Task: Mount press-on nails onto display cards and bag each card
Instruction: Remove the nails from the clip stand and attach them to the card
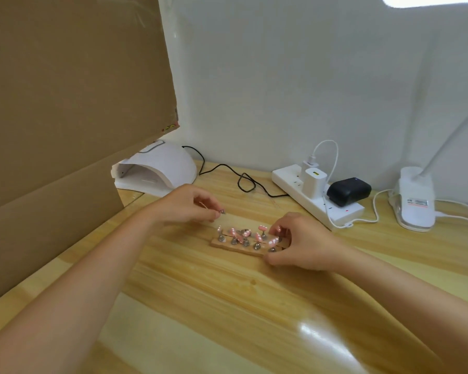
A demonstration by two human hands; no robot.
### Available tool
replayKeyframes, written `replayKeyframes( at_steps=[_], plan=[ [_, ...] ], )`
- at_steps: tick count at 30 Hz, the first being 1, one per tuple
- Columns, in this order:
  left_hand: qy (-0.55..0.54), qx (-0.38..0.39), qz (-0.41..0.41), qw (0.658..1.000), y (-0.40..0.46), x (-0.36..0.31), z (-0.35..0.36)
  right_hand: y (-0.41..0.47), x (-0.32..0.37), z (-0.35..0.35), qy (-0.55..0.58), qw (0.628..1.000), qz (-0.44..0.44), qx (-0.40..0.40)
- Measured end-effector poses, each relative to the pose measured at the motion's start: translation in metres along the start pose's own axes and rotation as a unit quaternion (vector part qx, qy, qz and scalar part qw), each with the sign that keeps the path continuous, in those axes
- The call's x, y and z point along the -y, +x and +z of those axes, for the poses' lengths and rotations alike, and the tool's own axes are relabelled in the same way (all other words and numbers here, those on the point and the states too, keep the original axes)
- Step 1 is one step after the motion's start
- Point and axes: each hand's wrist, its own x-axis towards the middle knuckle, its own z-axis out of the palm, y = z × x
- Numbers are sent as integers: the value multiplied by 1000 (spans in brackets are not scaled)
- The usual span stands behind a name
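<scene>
Several pink press-on nails (246, 233), metal stands, wooden base (235, 248)

1. A wooden holder block (237, 247) lies on the wooden table (227, 306), carrying small metal stands topped with pink press-on nails (246, 233).
2. The left hand (189, 203) hovers just behind the block, pinching 1 small metal stand (222, 211) at its fingertips.
3. The right hand (300, 241) grips the block's right end.
4. Behind sit a white nail lamp (160, 168), a power strip (316, 195) with chargers, a lamp base (416, 201) and a cardboard panel (65, 103).
</scene>
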Motion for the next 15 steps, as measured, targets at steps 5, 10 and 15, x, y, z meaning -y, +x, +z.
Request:
replayKeyframes(
  at_steps=[5, 10, 15],
  plan=[
    [-29, 78, 12, 996, 4, -38, 36, -42, -34, -28, -47, 998, 25, 20],
    [-29, 123, 60, 990, 6, -82, 84, -84, -62, -51, -89, 995, 40, 38],
    [-14, 138, 85, 987, 7, -116, 127, -128, -86, -72, -108, 991, 62, 43]
  ],
)
